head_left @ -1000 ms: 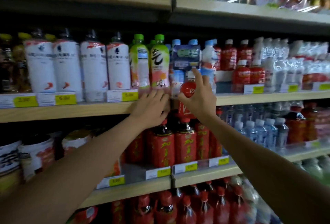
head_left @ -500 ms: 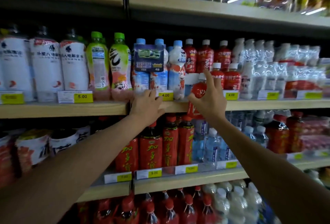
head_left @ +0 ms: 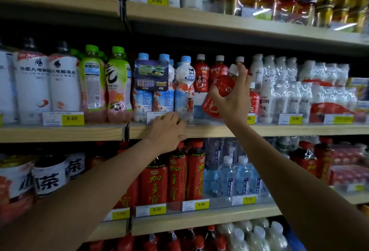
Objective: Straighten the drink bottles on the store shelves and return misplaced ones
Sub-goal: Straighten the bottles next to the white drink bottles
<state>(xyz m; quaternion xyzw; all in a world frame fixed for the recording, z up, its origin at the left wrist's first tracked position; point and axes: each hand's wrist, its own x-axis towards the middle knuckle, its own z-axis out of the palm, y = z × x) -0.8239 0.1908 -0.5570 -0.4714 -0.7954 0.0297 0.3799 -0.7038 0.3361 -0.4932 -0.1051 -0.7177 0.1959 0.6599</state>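
My right hand (head_left: 234, 100) grips a small red bottle (head_left: 218, 90) with a white cap. The bottle is tilted, cap up and to the right. It hangs in front of a row of matching red bottles (head_left: 201, 76) on the middle shelf (head_left: 279, 128). My left hand (head_left: 165, 132) holds the front lip of that shelf, with fingers over the top and thumb under the edge. It is just below a white and blue bottle (head_left: 184, 92) with a blue cap. A bare gap on the shelf lies behind the held bottle's base.
Green-capped bottles (head_left: 117, 84) and large white bottles (head_left: 61, 82) stand to the left, wrapped clear bottle packs (head_left: 295, 90) to the right. Tall red tea bottles (head_left: 176, 178) and water bottles (head_left: 242, 178) fill the shelf below. Cans (head_left: 289, 1) crowd the top shelf.
My right hand has lifted the red bottle higher and tilted it toward the red row. The view has shifted right and closer. My left hand stays on the shelf edge.
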